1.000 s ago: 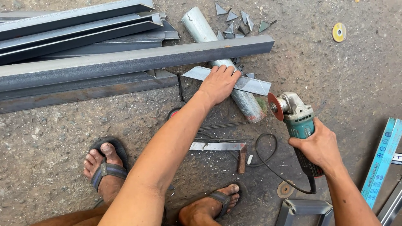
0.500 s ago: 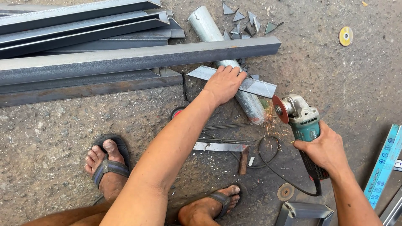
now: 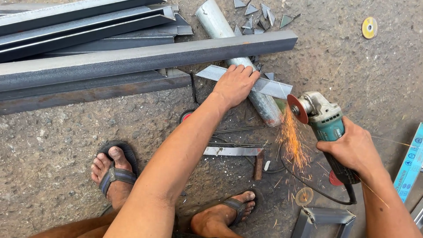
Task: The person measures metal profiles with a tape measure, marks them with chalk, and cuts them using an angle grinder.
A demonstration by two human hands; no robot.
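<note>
Rough grey concrete floor (image 3: 66, 136) fills the view, strewn with steel. Long steel beams (image 3: 132, 59) lie side by side just beyond the left hand (image 3: 235, 83), which presses flat, fingers spread and curled over the far edge, on a short angle-cut metal strip (image 3: 273, 87). That strip rests across a round steel pipe (image 3: 260, 99) that runs under the hand and away from the person. The right hand (image 3: 352, 150) is wrapped tight around the body of a teal angle grinder (image 3: 324, 119), well to the right of the left hand. The grinder's red disc (image 3: 297, 109) meets the end of the strip beside the pipe, and orange sparks (image 3: 291, 141) spray down toward the person. A flat metal piece (image 3: 231, 151) and a black cord (image 3: 308, 187) lie nearer the body, between the two hands. Two feet in sandals (image 3: 114, 172) stand below the left forearm. Small metal offcuts (image 3: 260, 11) and a yellow disc (image 3: 369, 27) lie beyond both hands.
</note>
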